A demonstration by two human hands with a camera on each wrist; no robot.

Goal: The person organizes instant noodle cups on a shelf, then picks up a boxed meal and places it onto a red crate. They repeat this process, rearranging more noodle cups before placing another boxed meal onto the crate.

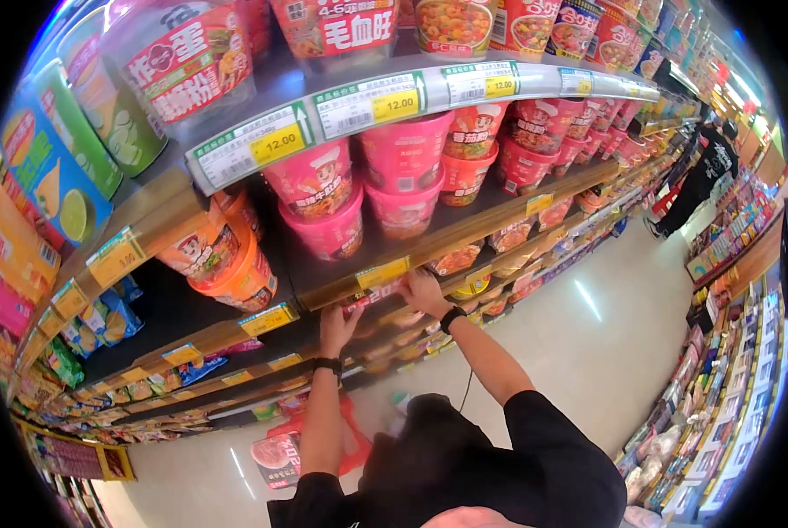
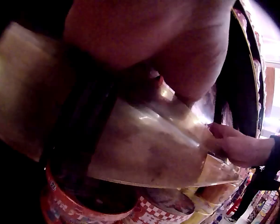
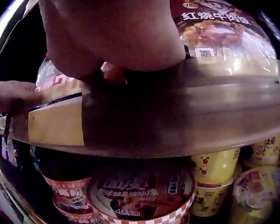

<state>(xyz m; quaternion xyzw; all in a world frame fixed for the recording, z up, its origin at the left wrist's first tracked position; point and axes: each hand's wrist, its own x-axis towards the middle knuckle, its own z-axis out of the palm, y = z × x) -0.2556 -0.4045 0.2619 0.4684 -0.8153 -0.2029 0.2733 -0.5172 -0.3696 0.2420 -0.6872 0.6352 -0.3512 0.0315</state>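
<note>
In the head view, a red food package with white print (image 1: 381,294) lies at the front edge of a lower shelf, behind the yellow price tag. My left hand (image 1: 337,330) grips its near left end, and my right hand (image 1: 424,293) holds the opposite end. Seen from the left wrist, the left hand (image 2: 149,37) reaches over the shelf rail (image 2: 144,149), its fingertips hidden. The right wrist view has the right hand (image 3: 112,37) over the same edge, with part of the package (image 3: 60,79) showing between both hands.
Pink noodle tubs (image 1: 403,211) stand stacked on the shelf above, orange tubs (image 1: 227,264) to their left. A similar red package (image 1: 275,459) and a red bag (image 1: 351,436) are on the floor. A person in black (image 1: 709,176) stands down the aisle.
</note>
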